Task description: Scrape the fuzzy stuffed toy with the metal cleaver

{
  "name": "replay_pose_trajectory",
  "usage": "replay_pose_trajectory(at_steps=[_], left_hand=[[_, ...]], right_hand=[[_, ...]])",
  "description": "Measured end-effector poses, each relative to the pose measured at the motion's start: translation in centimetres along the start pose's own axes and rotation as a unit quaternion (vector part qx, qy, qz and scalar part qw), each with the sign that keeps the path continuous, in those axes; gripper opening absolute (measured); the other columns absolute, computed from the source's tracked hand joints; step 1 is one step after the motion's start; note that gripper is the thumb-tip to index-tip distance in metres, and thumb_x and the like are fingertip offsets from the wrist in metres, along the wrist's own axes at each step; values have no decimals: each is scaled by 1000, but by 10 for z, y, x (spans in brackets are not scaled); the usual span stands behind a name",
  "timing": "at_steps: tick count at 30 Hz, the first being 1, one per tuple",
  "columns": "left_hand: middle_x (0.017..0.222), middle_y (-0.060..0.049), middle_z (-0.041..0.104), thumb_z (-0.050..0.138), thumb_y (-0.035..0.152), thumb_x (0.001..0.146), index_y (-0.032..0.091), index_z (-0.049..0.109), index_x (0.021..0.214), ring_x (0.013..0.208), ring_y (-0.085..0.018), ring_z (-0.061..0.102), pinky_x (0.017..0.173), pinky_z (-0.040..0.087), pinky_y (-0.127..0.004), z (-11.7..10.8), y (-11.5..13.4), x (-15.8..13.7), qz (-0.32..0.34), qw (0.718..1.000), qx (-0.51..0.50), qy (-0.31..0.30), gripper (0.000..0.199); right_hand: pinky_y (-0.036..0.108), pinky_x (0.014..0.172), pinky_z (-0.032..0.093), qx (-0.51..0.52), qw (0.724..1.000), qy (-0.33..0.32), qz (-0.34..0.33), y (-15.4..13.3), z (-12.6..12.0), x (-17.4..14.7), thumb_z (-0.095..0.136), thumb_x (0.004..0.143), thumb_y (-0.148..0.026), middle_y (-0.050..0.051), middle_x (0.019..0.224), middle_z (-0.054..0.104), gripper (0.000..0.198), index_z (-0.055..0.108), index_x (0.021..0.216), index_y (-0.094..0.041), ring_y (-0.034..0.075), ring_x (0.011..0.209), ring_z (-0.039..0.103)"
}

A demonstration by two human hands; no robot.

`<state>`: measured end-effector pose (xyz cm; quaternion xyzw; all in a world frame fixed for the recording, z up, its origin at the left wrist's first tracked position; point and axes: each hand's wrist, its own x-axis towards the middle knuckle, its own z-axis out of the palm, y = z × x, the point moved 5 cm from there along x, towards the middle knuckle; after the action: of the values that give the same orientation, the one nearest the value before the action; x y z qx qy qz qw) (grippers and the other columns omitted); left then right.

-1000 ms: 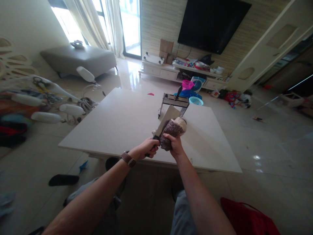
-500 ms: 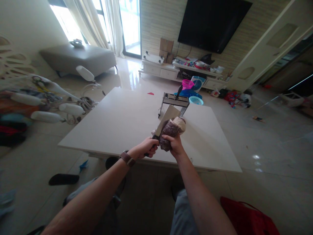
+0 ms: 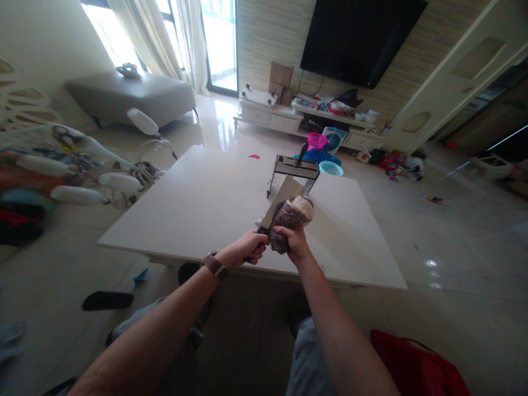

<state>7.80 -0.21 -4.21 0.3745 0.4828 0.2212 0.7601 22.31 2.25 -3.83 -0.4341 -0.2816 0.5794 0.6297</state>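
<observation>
The knife (image 3: 281,201) handle is hidden inside the left hand (image 3: 246,248); only the blade shows past the fingers. The cloth (image 3: 289,220) covers the blade's right face beyond the right hand (image 3: 293,243). Whether it touches the table (image 3: 214,203) cannot be told. Clutter at left is blurred.

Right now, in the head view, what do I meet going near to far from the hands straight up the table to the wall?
Left hand on the cleaver's handle and right hand on the brown cloth → cleaver blade → black knife rack → blue basket → TV cabinet → television.
</observation>
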Motion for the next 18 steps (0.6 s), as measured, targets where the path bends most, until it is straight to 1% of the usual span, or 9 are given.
replay_pose_trajectory(at_steps=[6, 18], left_hand=[[47, 8, 31, 58, 23, 71, 24, 38, 59, 36, -6, 23, 37, 23, -23, 0, -1, 0, -2, 1000, 9, 1, 23], [47, 8, 32, 57, 22, 70, 24, 40, 58, 34, -7, 24, 36, 26, -25, -2, -1, 2, 12, 1000, 20, 7, 21]], right_hand=[[29, 71, 67, 1, 1000, -8, -4, 2, -1, 1, 88, 55, -3, 0, 91, 81, 46, 67, 91, -20, 19, 84, 78], [29, 72, 66, -15, 1000, 4, -5, 2, -2, 1, 89, 53, -7, 1, 92, 81, 43, 66, 87, -22, 19, 85, 77]])
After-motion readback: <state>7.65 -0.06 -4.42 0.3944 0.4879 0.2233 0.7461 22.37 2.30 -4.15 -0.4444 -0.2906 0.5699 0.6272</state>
